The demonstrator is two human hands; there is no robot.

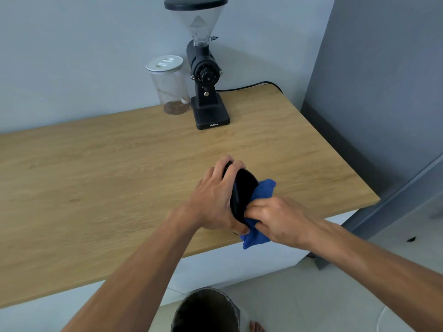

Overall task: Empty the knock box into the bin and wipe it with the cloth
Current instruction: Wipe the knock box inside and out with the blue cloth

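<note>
I have the knock box (242,195) gripped in my left hand (211,200), held above the near right part of the tabletop (119,178) and tipped on its side so its open mouth faces right, toward my other hand. The left hand's fingers (227,168) curl over the far rim and the thumb side closes under the near rim, so it is clamped around the black body from the left. My right hand (275,219) is bunched around the blue cloth (260,212), fingers closed and pressing a wad of it against the mouth; loose cloth sticks out beyond the box's far edge and hangs below my knuckles. How deep the cloth reaches inside I cannot tell, since the interior reads as flat black.

What matters next: the box's axis runs roughly left to right, opening directly at the right hand, which is touching it. So I judge the wipe is under way, and the right hand can sweep round the inner wall while the left hand counter-holds or turns the box.

The bin (206,310) stands on the floor, below the tabletop edge and nearer me. The coffee grinder (206,75) and a lidded glass jar (169,85) stand well apart at the back, against the wall.
</note>
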